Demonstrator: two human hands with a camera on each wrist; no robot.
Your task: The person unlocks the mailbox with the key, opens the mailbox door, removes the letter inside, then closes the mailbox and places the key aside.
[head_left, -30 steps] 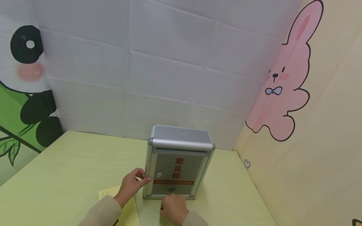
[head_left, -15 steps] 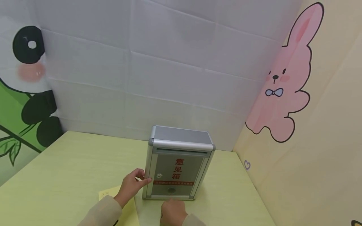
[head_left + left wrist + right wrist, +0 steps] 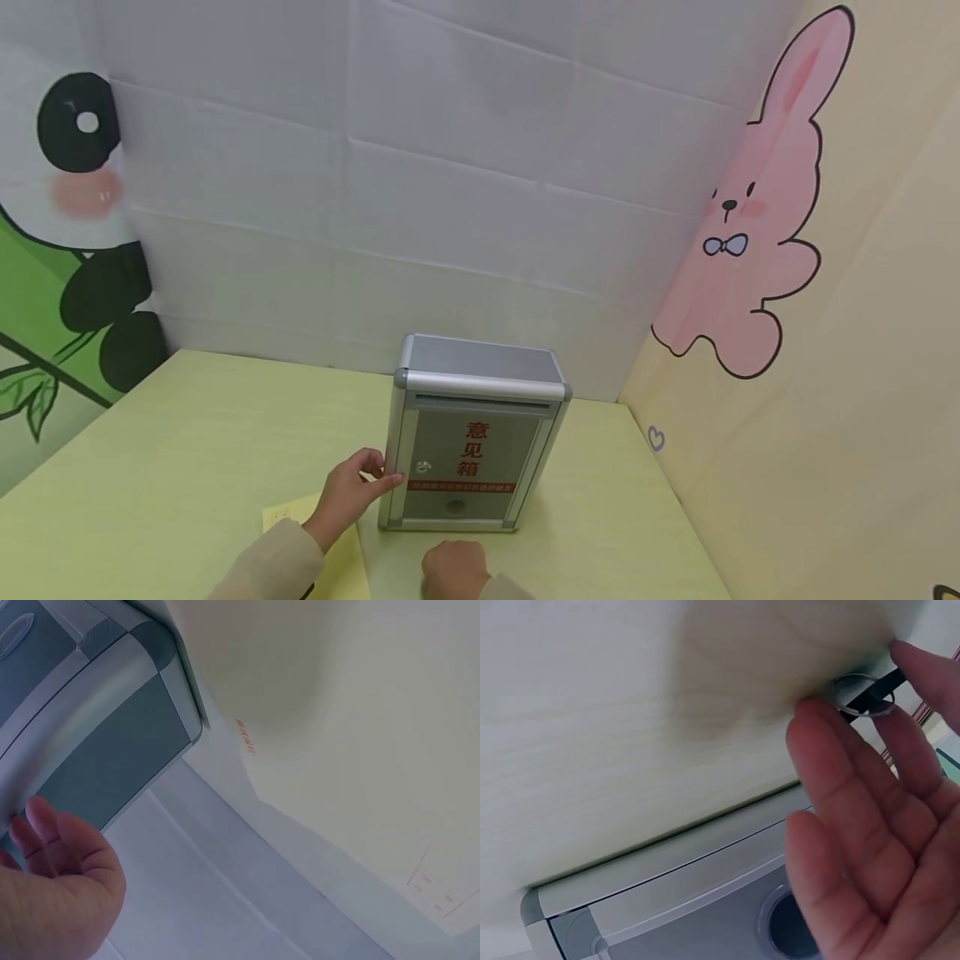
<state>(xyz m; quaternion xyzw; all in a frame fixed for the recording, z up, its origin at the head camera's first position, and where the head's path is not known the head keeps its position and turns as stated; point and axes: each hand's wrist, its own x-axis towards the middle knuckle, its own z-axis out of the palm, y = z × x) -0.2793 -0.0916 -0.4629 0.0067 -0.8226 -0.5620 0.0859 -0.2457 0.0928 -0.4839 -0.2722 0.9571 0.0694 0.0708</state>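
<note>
A grey metal suggestion box point(image 3: 517, 433) with red lettering stands upright, its door lock point(image 3: 423, 467) on the left of the front. My left hand point(image 3: 352, 492) grips the box's left edge, thumb on the front frame just below the lock and fingers at the side. In the left wrist view, those fingertips meet the rounded frame. My right hand point(image 3: 455, 571) is just in front of the box's foot, apart from it. The right wrist view shows its thumb and fingers pinching a metal key ring point(image 3: 845, 685) with a black piece through it; the black piece's far end is hidden.
A yellow sheet of paper point(image 3: 345, 558) with print lies under my left forearm on the light green table point(image 3: 225, 417). Behind the box rises a pale cloth wall point(image 3: 450, 208). A side wall with a pink rabbit point(image 3: 765, 275) bounds the right.
My right hand has drawn back from the box's foot toward the near side of the table. The left hand and the box have stayed in place.
</note>
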